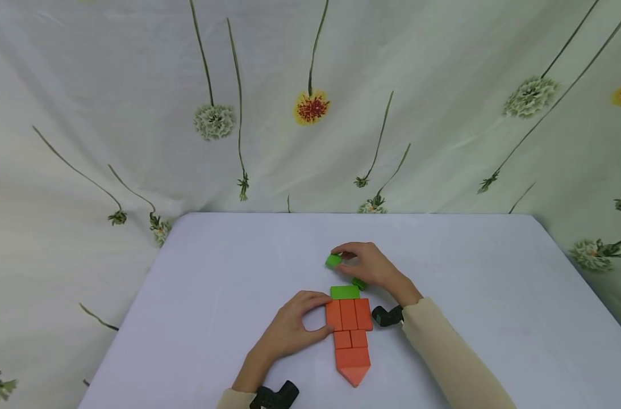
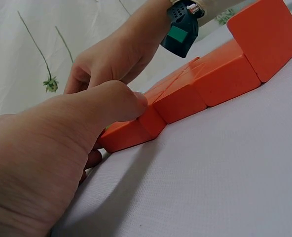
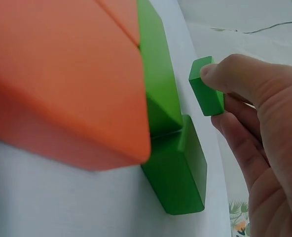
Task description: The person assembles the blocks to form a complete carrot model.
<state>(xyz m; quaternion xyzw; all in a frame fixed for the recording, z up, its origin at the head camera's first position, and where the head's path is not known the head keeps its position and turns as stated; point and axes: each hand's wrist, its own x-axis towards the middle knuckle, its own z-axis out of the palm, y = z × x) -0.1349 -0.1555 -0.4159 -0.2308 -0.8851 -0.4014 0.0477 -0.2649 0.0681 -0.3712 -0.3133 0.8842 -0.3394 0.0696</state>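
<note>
Orange blocks point(image 1: 348, 315) lie together on the white table in a stepped column, with a pointed orange block point(image 1: 354, 375) at the near end. A long green block point(image 1: 345, 292) borders their far side. My left hand point(image 1: 292, 326) pinches the leftmost orange block point(image 2: 151, 121) of the wide row between thumb and fingers. Beyond the column, my right hand point(image 1: 367, 264) holds a small green block point(image 3: 208, 91) between thumb and fingertips, off to the far left of its wrist. Another green block point(image 3: 178, 173) touches the long one's right end; the right hand partly hides it in the head view.
The white tabletop point(image 1: 213, 272) extends on both sides of the blocks. Behind it hangs a pale cloth point(image 1: 269, 68) printed with flowers. Dark wrist devices sit on the left wrist point(image 1: 275, 396) and the right wrist point(image 1: 388, 316), the latter close beside the orange blocks.
</note>
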